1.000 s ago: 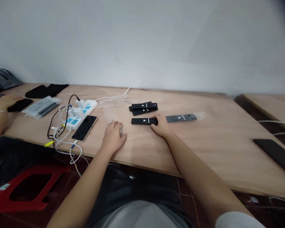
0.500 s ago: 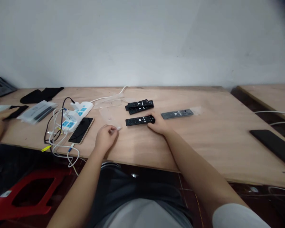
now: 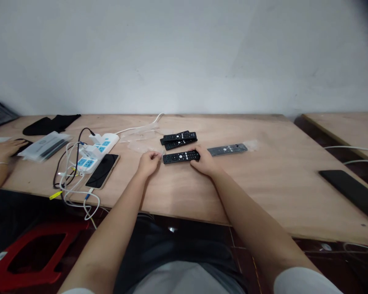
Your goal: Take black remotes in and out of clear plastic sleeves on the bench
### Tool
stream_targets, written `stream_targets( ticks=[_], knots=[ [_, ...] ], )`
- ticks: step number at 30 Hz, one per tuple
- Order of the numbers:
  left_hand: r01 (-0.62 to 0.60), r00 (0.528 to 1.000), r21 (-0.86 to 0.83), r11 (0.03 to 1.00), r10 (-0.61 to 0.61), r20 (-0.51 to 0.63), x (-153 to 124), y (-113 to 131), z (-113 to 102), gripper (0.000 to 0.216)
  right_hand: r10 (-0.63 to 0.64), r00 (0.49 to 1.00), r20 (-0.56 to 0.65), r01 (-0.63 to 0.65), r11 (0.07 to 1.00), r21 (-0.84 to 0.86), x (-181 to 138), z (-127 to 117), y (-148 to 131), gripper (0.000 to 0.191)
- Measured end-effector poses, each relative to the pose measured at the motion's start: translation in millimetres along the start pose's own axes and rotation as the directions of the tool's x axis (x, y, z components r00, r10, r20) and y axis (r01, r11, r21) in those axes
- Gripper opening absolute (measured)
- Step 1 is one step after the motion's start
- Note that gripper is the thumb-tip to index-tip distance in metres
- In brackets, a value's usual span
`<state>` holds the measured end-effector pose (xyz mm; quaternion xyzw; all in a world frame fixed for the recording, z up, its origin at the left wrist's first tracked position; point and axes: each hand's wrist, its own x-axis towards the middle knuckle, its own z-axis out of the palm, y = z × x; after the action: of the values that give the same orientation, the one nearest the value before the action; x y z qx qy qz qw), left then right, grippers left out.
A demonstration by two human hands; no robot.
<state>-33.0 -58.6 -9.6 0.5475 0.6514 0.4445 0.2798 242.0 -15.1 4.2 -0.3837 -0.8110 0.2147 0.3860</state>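
Observation:
My right hand is closed around the right end of a black remote control, which lies flat with its buttons up. At the remote's left end, my left hand pinches the end of a clear plastic bag; the bag looks limp and flat. Just behind them rests a small pile of black remotes, overlapping at slight angles. Right of my right hand lies another remote in a clear bag, the bag's loose end crumpled beyond it.
To the left are a white power strip with tangled cables, a phone and a bagged item. Another person's hand rests at the far left. A dark flat object lies on the right near the edge.
My left hand has moved right and slightly away from me, bringing the pinched plastic up to the remote's left end. My right hand keeps its hold on the remote.

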Motion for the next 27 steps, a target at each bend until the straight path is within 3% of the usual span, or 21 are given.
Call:
stream_targets(
  ticks=[9, 16, 23, 27],
  knots=[
    [-0.083, 0.994, -0.021, 0.996, 0.081, -0.079, -13.4, 5.5, 7.6, 0.010, 0.019, 0.995, -0.094, -0.017, 1.000, 0.016, 1.2, -2.4, 0.6, 0.039],
    [-0.110, 0.989, -0.070, 0.991, 0.102, -0.111, -14.4, 3.2, 8.2, 0.024, 0.043, 0.996, -0.078, -0.041, 0.999, 0.019, -0.2, -1.5, 0.4, 0.038],
    [-0.153, 0.977, 0.108, 0.982, 0.167, -0.135, -15.1, 5.5, 6.3, 0.014, 0.062, 0.992, -0.106, -0.060, 0.998, 0.023, -0.1, 0.4, 5.9, 0.038],
    [-0.116, 0.981, 0.054, 0.992, 0.123, -0.153, -16.2, 7.6, 6.7, 0.012, 0.087, 0.989, -0.118, -0.085, 0.996, 0.027, -0.9, 1.2, 9.2, 0.038]
  ],
)
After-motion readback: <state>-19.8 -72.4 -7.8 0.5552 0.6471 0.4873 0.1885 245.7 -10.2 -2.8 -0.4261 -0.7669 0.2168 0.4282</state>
